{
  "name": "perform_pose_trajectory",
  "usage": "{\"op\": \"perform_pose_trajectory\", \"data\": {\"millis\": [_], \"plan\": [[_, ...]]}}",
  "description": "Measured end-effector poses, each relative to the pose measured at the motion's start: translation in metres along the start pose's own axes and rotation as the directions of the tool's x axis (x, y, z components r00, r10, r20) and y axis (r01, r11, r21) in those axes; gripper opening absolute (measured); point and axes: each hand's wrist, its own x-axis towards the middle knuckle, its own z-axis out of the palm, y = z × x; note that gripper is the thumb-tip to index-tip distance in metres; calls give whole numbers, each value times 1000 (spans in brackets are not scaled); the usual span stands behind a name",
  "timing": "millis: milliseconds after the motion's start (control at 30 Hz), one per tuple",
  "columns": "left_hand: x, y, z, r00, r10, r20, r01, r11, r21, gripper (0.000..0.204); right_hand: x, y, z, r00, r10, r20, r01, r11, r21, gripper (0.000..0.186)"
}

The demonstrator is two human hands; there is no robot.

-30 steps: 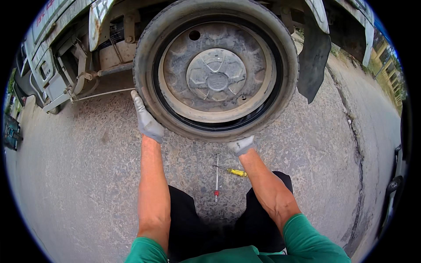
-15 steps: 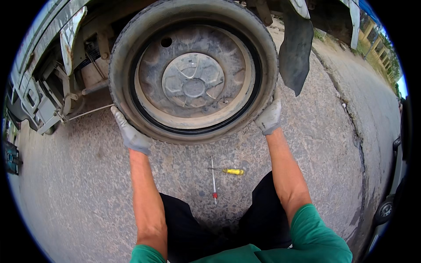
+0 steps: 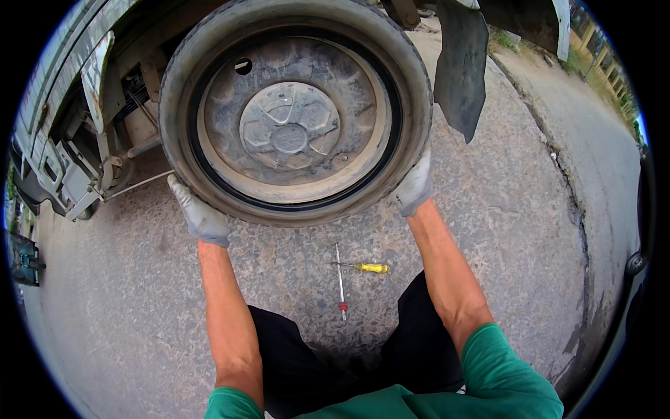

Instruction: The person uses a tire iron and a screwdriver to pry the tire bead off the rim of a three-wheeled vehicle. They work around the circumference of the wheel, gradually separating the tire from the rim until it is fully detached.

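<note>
So your floor here is just rough grey ground [image 3: 488, 223], all speckly and worn, with a long crack [image 3: 557, 167] running down your right side and a dark streak lower down along it. Lying flat on it, right in front of you, you've got a yellow screwdriver [image 3: 372, 268], handle to your right, shaft pointing left. It crosses a thin metal rod [image 3: 341, 279] with a red bit near the end closest to you, can't tell which one's on top tbh
</note>
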Motion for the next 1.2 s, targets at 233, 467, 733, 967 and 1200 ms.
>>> {"op": "perform_pose_trajectory", "data": {"millis": [233,467,733,967,1200], "plan": [[-11,11,26,997,59,-45,-51,987,152,79,-34,37,-2,970,185,-157,-151,966,209,48],[4,0,15,995,98,18,-100,984,147,78,-28,47,-3,968,200,-150,-152,947,282,48],[7,0,7,995,75,59,-81,989,122,77,-26,44,0,961,250,-120,-201,925,323,48],[6,8,12,996,24,-82,-12,990,142,77,8,2,4,975,195,-110,-164,956,243,47],[-4,9,18,995,43,-92,-30,990,137,76,14,-14,9,998,65,-13,-64,995,81,50]]}}
